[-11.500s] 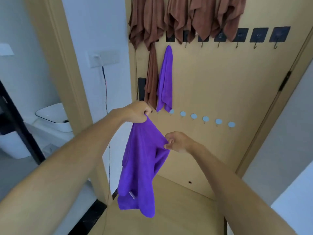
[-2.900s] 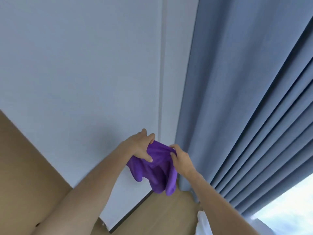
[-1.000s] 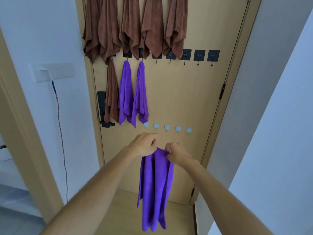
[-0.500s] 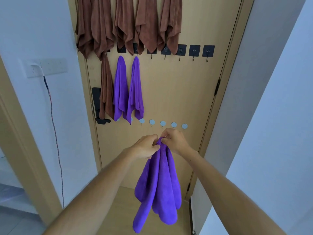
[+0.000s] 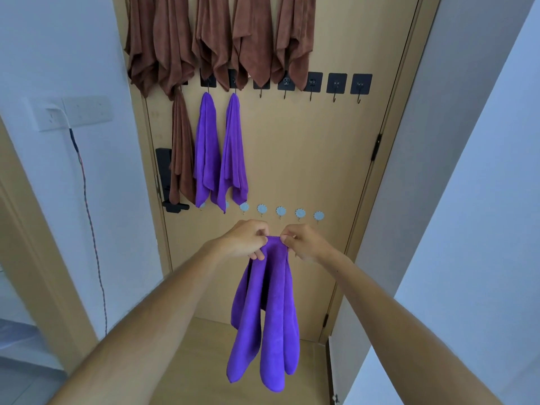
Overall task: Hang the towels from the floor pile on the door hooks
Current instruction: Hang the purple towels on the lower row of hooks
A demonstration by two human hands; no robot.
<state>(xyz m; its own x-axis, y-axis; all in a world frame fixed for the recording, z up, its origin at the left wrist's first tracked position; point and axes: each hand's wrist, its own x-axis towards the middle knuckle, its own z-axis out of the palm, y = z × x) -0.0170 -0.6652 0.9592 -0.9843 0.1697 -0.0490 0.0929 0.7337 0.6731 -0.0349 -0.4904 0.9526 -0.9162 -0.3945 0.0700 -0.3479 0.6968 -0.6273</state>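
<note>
Purple microfibre: one towel (image 5: 267, 311) is held at its top edge by both hands, in front of the door (image 5: 306, 159) and below every hook row.

Left hand (image 5: 248, 239): fingers curled, the towel's upper left edge pinched between thumb and fingers. Right hand (image 5: 304, 242): likewise curled, the upper right edge pinched. A short taut span of cloth is stretched between the two hands; the rest hangs straight down in folds, long axis vertical, lower end clear of the floor (image 5: 190, 361).

Noted left to right, up and beyond the hands: a wall socket (image 5: 79, 112) with a cable; a black door handle (image 5: 168, 182); one brown towel (image 5: 181, 150) on the black-hook row; two purple towels (image 5: 206, 150) (image 5: 233, 153) beside it, on the next black hooks. Above those, a row of brown towels (image 5: 222, 39) is hung along the door top.

Next free black hook (image 5: 261, 90): judged to lie nearly straight above the gap between the hands, high up, just right of the second purple towel. Four more black hooks stand empty to its right. A lower row of small round white hooks (image 5: 280, 211) sits just above the hands.

Judgement: the coming move is a vertical lift with little sideways travel. Neither hand is clearly nearer; the hook lies roughly over the stretched span. The span must be carried over the hook tip, and whether it holds a hanging loop cannot be told.
</note>
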